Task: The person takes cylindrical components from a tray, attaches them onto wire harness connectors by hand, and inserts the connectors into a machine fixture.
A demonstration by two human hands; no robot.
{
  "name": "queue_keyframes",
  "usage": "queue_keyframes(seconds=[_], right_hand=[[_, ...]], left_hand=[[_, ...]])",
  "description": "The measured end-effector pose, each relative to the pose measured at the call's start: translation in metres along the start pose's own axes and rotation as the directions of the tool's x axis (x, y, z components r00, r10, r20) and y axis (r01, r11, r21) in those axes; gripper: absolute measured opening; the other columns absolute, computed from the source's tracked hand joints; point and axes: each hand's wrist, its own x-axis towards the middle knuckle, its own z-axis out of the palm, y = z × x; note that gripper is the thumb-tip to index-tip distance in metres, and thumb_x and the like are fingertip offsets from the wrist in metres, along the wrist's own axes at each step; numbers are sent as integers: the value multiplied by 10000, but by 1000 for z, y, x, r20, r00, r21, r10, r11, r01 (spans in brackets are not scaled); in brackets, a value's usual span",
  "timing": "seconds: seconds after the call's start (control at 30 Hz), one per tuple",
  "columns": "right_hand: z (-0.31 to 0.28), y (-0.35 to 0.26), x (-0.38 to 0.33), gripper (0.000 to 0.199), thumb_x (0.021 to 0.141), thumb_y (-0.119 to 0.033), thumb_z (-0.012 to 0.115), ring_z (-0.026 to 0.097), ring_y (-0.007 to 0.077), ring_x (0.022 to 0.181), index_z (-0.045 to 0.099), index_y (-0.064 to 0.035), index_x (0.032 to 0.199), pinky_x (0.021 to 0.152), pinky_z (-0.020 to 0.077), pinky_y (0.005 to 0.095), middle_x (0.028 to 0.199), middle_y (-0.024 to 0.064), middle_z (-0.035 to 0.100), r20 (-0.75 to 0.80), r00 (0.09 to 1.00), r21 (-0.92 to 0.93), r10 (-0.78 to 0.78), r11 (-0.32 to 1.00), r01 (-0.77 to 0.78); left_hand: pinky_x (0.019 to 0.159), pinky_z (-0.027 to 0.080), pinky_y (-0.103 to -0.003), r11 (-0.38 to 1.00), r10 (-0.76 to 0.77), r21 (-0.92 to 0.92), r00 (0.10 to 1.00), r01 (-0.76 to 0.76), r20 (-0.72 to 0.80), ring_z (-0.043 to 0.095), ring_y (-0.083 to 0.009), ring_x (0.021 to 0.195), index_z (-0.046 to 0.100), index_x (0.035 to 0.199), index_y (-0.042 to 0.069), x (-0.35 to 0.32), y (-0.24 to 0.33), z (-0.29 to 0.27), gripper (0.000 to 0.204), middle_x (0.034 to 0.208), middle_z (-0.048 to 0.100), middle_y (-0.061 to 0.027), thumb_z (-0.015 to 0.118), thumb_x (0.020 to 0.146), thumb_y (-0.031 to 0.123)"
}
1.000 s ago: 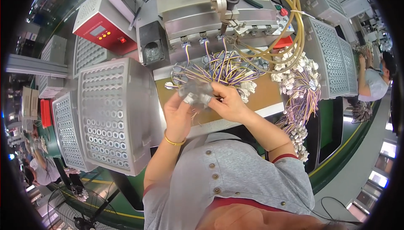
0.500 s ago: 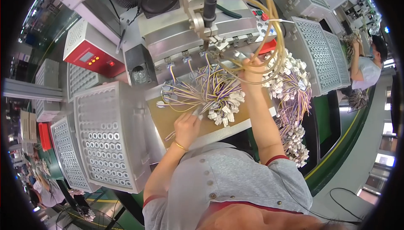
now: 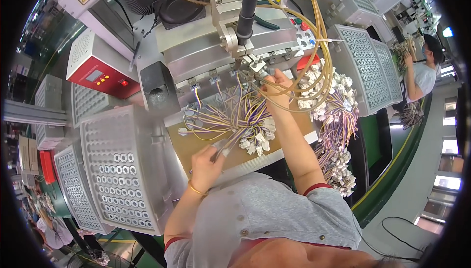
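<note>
Wire harnesses [image 3: 235,123], thin purple, yellow and white leads ending in small white connectors, lie fanned over the brown board [image 3: 196,153] below the metal press fixture [image 3: 230,47]. Right hand [image 3: 275,87] is raised to the fixture, fingers pinched on a lead end there. Left hand [image 3: 206,164] rests on the board, pinching a small pale piece, likely a connector. Judged light, limp and tangle-prone; best gripped at the rigid connector, not mid-wire.

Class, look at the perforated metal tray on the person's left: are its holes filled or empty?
Mostly empty: the perforated metal tray shows white rings only in its middle rows; the other holes look bare.
</note>
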Motion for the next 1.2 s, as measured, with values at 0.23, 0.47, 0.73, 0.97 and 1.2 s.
queue_keyframes(seconds=[0.23, 0.47, 0.73, 0.97, 1.2], right_hand=[[26, -7, 2, 130, 798, -68, 490, 488, 139, 417, 447, 8, 701, 411, 495, 310, 622, 69, 505, -182, 983, -144, 28, 988, -55], [-7, -27, -19, 137, 787, -99, 527, 554, 102, 545, 567, 28, 757, 467, 430, 235, 597, 47, 548, 234, 926, -733, -298, 572, 369], [41, -9, -120, 202, 694, -30, 570, 533, 209, 599, 573, 8, 892, 558, 442, 289, 693, 114, 529, 740, 625, -590, 249, 688, 423], [46, -9, -111, 238, 699, 38, 555, 504, 215, 620, 599, 15, 931, 567, 398, 279, 733, 113, 543, 900, 436, -368, 4, 546, 753], [24, 3, -112, 192, 771, -7, 538, 545, 156, 572, 568, 24, 958, 531, 419, 268, 724, 95, 588, 763, 597, -587, 250, 656, 474]], left_hand=[[498, 402, -195, 962, -186, -197, 982, 189, 34, 500, -54, 574, 626, 923, -7, -9, -1, -33, 193, 677, 567, -20, 595, 734, 9], [520, 404, -178, 978, -159, -158, 979, 138, -131, 489, -41, 601, 614, 914, -22, -25, -5, -62, 175, 720, 558, -4, 581, 743, -22], [430, 387, -336, 750, 623, 404, 765, -525, -162, 474, -215, 514, 552, 666, 38, -11, 25, -60, 182, 611, 476, -59, 647, 523, 99], [754, 426, -386, 688, -76, 537, 784, 489, -616, 530, -313, 838, 608, 915, 64, -26, -92, -209, 260, 919, 576, -136, 579, 725, 238], [899, 272, -486, 399, -137, 434, 520, 808, -843, 369, -322, 1104, 623, 942, 92, -78, -149, -249, 303, 1122, 512, -117, 563, 725, 296]])
